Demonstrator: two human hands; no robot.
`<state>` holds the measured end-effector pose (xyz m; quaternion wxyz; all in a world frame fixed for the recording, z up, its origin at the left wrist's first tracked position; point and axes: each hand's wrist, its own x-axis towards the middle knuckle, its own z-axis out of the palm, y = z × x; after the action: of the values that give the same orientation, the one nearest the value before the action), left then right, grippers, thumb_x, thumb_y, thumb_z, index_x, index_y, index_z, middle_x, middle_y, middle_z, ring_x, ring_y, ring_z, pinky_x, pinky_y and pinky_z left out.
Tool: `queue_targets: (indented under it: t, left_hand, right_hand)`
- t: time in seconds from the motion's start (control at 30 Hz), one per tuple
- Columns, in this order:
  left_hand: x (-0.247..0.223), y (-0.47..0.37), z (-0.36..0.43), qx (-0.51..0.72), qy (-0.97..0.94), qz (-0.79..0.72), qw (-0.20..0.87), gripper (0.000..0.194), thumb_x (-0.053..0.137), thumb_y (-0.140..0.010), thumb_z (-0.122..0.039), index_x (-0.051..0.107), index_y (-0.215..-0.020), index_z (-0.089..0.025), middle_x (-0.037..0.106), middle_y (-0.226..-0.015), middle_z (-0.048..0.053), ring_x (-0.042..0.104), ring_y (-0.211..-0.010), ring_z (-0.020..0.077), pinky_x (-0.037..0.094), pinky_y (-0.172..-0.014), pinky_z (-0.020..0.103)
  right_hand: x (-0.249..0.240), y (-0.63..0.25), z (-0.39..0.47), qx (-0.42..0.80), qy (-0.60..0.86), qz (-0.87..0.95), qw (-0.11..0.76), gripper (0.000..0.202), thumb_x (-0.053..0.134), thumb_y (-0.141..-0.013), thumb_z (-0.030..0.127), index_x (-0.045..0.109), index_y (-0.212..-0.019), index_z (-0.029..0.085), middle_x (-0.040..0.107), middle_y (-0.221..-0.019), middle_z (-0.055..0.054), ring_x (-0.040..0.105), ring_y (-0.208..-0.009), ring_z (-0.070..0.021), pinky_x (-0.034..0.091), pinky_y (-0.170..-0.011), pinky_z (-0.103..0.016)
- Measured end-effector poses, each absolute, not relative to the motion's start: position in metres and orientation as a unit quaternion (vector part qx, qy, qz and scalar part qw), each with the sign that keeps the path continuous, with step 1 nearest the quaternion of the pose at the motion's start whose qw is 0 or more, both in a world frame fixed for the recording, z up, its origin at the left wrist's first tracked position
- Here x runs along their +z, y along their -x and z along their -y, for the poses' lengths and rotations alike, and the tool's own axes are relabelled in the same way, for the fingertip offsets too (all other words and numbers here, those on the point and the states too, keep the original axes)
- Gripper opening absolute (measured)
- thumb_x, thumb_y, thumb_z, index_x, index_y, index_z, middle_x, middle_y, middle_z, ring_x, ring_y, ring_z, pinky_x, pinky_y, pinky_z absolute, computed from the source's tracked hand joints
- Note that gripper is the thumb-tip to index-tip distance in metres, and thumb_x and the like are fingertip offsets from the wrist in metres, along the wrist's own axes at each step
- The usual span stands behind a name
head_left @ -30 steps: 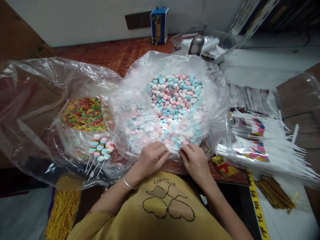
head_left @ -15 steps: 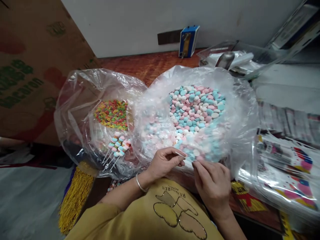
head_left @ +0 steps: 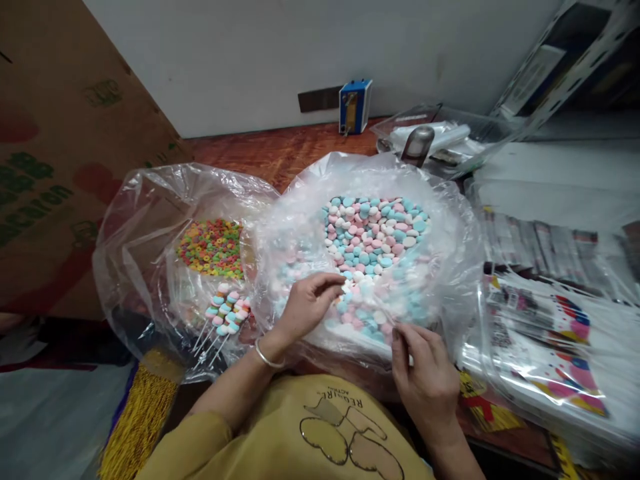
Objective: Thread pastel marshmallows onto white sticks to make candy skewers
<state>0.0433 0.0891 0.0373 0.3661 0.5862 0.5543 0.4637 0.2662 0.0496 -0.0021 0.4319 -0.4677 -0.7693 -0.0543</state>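
Pink, blue and white tablet-shaped candies [head_left: 373, 233] fill a clear plastic bag [head_left: 453, 220] in front of me. My left hand [head_left: 313, 303] is at the near-left side of this pile, its thumb and fingers drawn together at the candies; what they pinch, if anything, is hidden. Nearer my body, my right hand [head_left: 425, 370] pinches a thin white stick, which is partly blurred. Several candy skewers [head_left: 229, 310] with stacked pastel pieces on white sticks lie left of my left hand, on a second plastic bag [head_left: 145, 207] with small colourful ring candies [head_left: 213, 248].
A large cardboard box [head_left: 50, 153] stands at the left. A blue device [head_left: 355, 107] sits at the back of the wooden table [head_left: 240, 157], with a clear tray [head_left: 480, 157] and metal scoop [head_left: 419, 143] to its right. Printed plastic packaging [head_left: 550, 347] lies at right.
My left hand has left the stick's end and moved forward to the candies. My right hand stays near my body with the stick. The camera view has shifted slightly.
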Motion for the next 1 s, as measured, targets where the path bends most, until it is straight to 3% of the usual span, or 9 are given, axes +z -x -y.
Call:
queue_targets:
  t: [0.1, 0.2, 0.3, 0.4, 0.67, 1.0]
  left_hand:
    - [0.048, -0.036, -0.128, 0.395, -0.707, -0.542, 0.223, 0.018, 0.060, -0.095, -0.014, 0.075, -0.103, -0.018, 0.077, -0.104, 0.007, 0.072, -0.098, 0.0177, 0.055, -0.090, 0.031]
    - [0.050, -0.042, -0.163, 0.242, -0.782, -0.554, 0.152, 0.021, 0.055, -0.096, -0.009, 0.074, -0.103, -0.016, 0.075, -0.104, 0.010, 0.070, -0.099, 0.0197, 0.053, -0.088, 0.030]
    - [0.042, -0.053, -0.185, 0.046, -0.796, -0.594, 0.107, 0.015, 0.060, -0.095, -0.016, 0.075, -0.096, -0.015, 0.074, -0.101, 0.012, 0.069, -0.097, 0.0237, 0.052, -0.085, 0.032]
    - [0.030, -0.058, -0.193, -0.037, -0.784, -0.614, 0.087, 0.016, 0.063, -0.094, -0.024, 0.075, -0.090, -0.014, 0.074, -0.096, 0.014, 0.069, -0.097, 0.0267, 0.050, -0.083, 0.033]
    - [0.017, -0.046, -0.186, 0.025, -0.803, -0.581, 0.131, 0.008, 0.067, -0.091, -0.024, 0.072, -0.096, -0.020, 0.074, -0.089, 0.008, 0.065, -0.096, 0.0248, 0.046, -0.080, 0.031]
    - [0.012, -0.061, -0.180, 0.228, -0.747, -0.567, 0.260, 0.013, 0.060, -0.088, -0.017, 0.067, -0.098, -0.019, 0.070, -0.089, 0.001, 0.063, -0.081, 0.0161, 0.047, -0.077, 0.027]
  right_hand:
    - [-0.004, -0.270, -0.054, -0.033, 0.490, 0.756, 0.433, 0.015, 0.055, -0.105, 0.019, 0.063, -0.117, 0.015, 0.075, -0.093, -0.009, 0.072, -0.077, -0.0181, 0.052, -0.068, -0.027]
    - [-0.008, -0.270, -0.056, -0.007, 0.498, 0.752, 0.433, 0.016, 0.053, -0.107, 0.022, 0.064, -0.114, 0.014, 0.076, -0.091, -0.008, 0.073, -0.073, -0.0177, 0.051, -0.066, -0.027]
    - [-0.011, -0.270, -0.057, 0.013, 0.506, 0.745, 0.435, 0.017, 0.052, -0.107, 0.024, 0.064, -0.113, 0.014, 0.077, -0.091, -0.009, 0.074, -0.073, -0.0184, 0.052, -0.068, -0.027]
    - [-0.012, -0.274, -0.058, 0.015, 0.513, 0.742, 0.431, 0.020, 0.049, -0.108, 0.027, 0.064, -0.113, 0.015, 0.077, -0.091, -0.009, 0.074, -0.072, -0.0186, 0.052, -0.065, -0.027]
    - [-0.019, -0.276, -0.062, 0.050, 0.514, 0.741, 0.430, 0.016, 0.053, -0.106, 0.026, 0.065, -0.109, 0.016, 0.077, -0.091, -0.007, 0.075, -0.072, -0.0182, 0.052, -0.066, -0.026]
    - [-0.024, -0.278, -0.063, 0.062, 0.520, 0.735, 0.432, 0.015, 0.053, -0.106, 0.025, 0.065, -0.107, 0.016, 0.078, -0.090, -0.007, 0.075, -0.072, -0.0186, 0.051, -0.065, -0.026]
